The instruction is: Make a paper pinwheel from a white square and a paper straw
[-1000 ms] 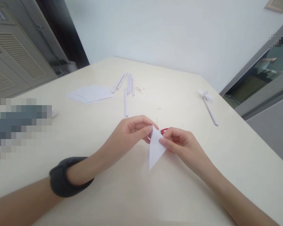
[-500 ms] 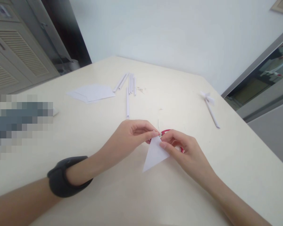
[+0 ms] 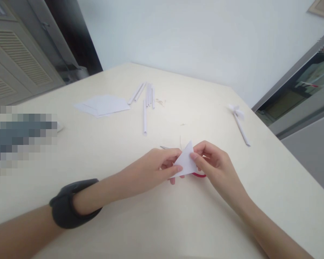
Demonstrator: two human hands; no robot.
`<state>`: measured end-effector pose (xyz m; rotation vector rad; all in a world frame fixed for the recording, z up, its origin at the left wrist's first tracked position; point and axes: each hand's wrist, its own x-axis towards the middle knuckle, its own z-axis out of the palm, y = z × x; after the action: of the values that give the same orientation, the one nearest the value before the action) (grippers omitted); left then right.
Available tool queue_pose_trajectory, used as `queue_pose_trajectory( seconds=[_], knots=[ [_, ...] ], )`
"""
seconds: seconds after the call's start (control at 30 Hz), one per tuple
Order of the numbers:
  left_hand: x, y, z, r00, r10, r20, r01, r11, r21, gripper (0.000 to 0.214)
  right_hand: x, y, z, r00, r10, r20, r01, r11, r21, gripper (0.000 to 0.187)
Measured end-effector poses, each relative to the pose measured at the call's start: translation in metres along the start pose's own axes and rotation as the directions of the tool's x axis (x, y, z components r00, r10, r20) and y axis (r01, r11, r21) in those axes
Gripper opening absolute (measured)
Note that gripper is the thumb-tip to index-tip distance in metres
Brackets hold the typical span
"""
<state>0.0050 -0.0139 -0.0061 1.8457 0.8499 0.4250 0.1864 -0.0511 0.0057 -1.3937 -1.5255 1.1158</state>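
Note:
A small white paper triangle [image 3: 187, 160] is held up between both hands, one corner pointing away from me. My left hand [image 3: 163, 166] pinches its lower left part, thumb on top and fingers beneath. With thumb and fingers, my right hand [image 3: 211, 157] grips the right edge. Behind the paper lie scissors with red handles [image 3: 199, 175]; the paper and hands hide most of them, and a grey tip shows past the left hand. A thin strand [image 3: 180, 141] stands out just beyond the paper.
Several rolled paper tubes [image 3: 145, 117] lie farther back beside small tan scraps [image 3: 160, 102]. Flat white sheets [image 3: 108, 105] rest left of them. A paper pinwheel-like piece on a tube [image 3: 241, 127] lies at the right. The white table [image 3: 156, 223] meets a wall behind.
The paper triangle has been turned, so its point now faces away from me. My left hand has shifted its pinch to the lower left part; my right hand still grips the paper.

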Motion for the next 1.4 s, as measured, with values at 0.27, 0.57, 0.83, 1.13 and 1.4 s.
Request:
queue_pose_trajectory(
  seconds=[0.27, 0.57, 0.83, 1.13, 1.4],
  knots=[
    [-0.002, 0.004, 0.002, 0.998, 0.065, 0.016, -0.067, 0.984, 0.162, 0.024, 0.0, 0.0, 0.0, 0.999, 0.021, -0.032, -0.021, 1.0, 0.011, 0.017],
    [-0.002, 0.001, 0.001, 0.998, 0.064, 0.01, -0.065, 0.975, 0.212, 0.033, 0.003, -0.002, -0.009, 0.996, 0.07, 0.049, -0.071, 0.997, 0.032, 0.017],
    [0.0, 0.002, 0.0, 0.999, 0.05, -0.007, -0.048, 0.986, 0.162, 0.029, 0.005, 0.007, -0.011, 0.989, 0.035, 0.147, -0.03, 0.999, -0.038, 0.027],
    [-0.003, 0.012, -0.005, 0.999, -0.033, 0.012, 0.032, 0.998, 0.049, 0.022, 0.008, 0.008, -0.005, 0.952, 0.048, 0.303, -0.019, 0.995, -0.097, 0.016],
    [0.002, 0.01, -0.007, 0.997, -0.08, -0.022, 0.078, 0.994, -0.077, 0.009, 0.006, 0.011, -0.007, 0.974, 0.108, 0.196, -0.076, 0.984, -0.164, 0.019]
  ],
)
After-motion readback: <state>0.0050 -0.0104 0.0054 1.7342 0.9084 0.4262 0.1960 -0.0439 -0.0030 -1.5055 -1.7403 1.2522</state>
